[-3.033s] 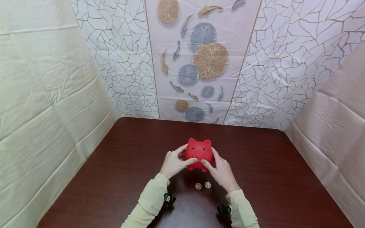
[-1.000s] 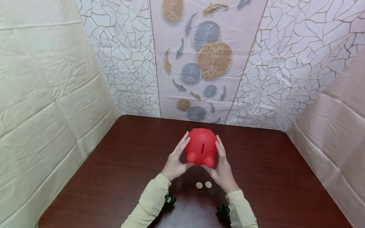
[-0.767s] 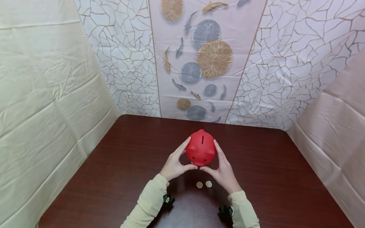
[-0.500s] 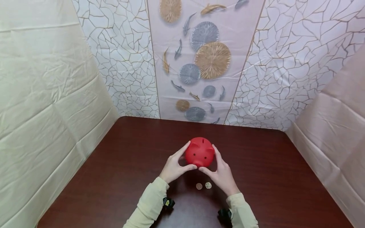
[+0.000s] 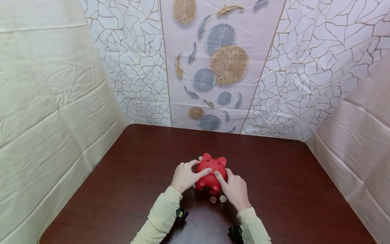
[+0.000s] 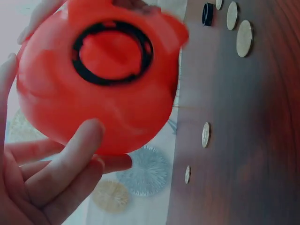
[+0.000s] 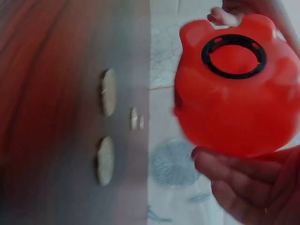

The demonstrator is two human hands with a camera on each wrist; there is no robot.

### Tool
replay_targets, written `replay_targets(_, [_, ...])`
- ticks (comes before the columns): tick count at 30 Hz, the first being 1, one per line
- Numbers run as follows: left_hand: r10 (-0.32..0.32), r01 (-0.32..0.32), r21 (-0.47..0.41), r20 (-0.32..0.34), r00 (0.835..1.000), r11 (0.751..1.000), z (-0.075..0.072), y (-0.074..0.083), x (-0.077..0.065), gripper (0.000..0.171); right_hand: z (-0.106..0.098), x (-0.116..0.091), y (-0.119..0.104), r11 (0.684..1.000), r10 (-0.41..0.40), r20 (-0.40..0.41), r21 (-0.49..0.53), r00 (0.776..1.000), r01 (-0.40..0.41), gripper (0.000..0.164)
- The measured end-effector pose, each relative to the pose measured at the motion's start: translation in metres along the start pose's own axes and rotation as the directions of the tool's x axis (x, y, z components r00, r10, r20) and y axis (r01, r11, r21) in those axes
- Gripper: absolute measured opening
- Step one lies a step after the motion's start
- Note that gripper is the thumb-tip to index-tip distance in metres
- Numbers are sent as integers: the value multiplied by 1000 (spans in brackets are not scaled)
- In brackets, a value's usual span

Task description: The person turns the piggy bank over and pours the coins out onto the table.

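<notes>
A red piggy bank (image 5: 210, 174) is held off the table between both hands, tilted back so that its face points up. My left hand (image 5: 185, 177) grips one side, its thumb by the snout. My right hand (image 5: 237, 189) grips the other side, its thumb also on the front. A black ring (image 7: 233, 75) surrounds an opening in the belly. Below the piggy bank, a copper-toned coin (image 5: 213, 199) and a paler coin (image 5: 223, 199) lie side by side. Another coin (image 5: 200, 158) lies beyond the left hand. The coin slot is hidden.
In the left wrist view, several coins lie on the dark wooden table (image 5: 289, 183), with a small black round piece (image 6: 207, 14) near them. Beige cloth (image 5: 55, 112) hangs at the sides, and a patterned cloth (image 5: 225, 101) covers the back.
The piggy bank has rocked back and forth. Since half a second ago its face has turned upward and it has come down closer to the coins. Both hands have kept their grip.
</notes>
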State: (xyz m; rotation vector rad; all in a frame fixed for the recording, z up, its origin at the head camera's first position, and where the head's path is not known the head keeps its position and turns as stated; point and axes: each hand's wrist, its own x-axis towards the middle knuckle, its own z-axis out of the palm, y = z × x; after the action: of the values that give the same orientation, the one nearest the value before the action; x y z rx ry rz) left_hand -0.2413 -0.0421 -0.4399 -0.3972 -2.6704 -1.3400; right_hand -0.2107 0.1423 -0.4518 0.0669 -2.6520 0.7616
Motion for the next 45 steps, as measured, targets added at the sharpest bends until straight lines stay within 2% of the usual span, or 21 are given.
replay_targets(5, [-34,36,55,-31,999,998,2,4,-1,66,-7,2,-10,995,57,21,-85,998,-55,60])
replay_targets(10, [-57,59,41,-61,997,997,5,5,1,63,-15,6,-14,991,93,65,-101,994,-86,67])
replay_targets(14, [-67,68,30,-51,996,997,6,4,3,64,-17,9,-16,989,97,85,-118,992,-87,68])
replay_targets(18, [-42,44,38,-61,997,998,5,1,4,66,-17,12,-14,991,65,82,-126,995,-55,68])
replay_targets(20, [-7,8,18,-70,997,1000,4,0,6,65,-17,13,-13,995,47,80,-90,996,-40,71])
replay_targets(23, [85,-89,-56,-69,994,994,-1,-2,9,64,-19,15,-10,999,18,97,43,995,-22,80])
replay_targets(26, [186,-190,-193,-42,982,963,-7,-2,12,71,-20,17,-10,981,-43,86,194,995,26,87])
replay_targets(28, [245,-248,-240,-41,969,939,-10,-2,13,77,-19,19,-9,960,-100,41,265,994,86,90])
replay_targets(30, [277,-279,-289,-47,960,916,-10,-4,15,82,-14,18,-8,939,-137,-23,315,990,138,93])
replay_targets(31, [280,-282,-301,-50,959,911,-7,-7,15,83,-10,18,-5,929,-146,-41,339,988,151,93])
replay_targets(33, [247,-249,-294,-42,968,923,2,-17,15,82,1,15,1,919,-135,-24,371,990,135,92])
replay_targets(36, [165,-151,-338,15,986,929,23,-37,8,79,18,7,15,917,-90,74,394,993,54,90])
replay_targets(38, [130,-107,-352,41,991,930,32,-44,4,77,25,2,21,914,-70,127,406,989,13,90])
replay_targets(39, [126,-97,-377,53,991,921,35,-45,2,77,26,1,22,908,-69,134,418,989,7,91])
replay_targets(41, [146,-119,-382,42,988,916,35,-42,0,78,26,2,23,895,-87,121,446,989,24,92])
replay_targets(43, [177,-157,-379,17,984,912,28,-31,-2,78,23,5,21,884,-120,84,463,989,68,92])
replay_targets(45, [239,-230,-373,-24,971,899,18,-18,-4,78,19,7,17,879,-161,29,460,987,129,94])
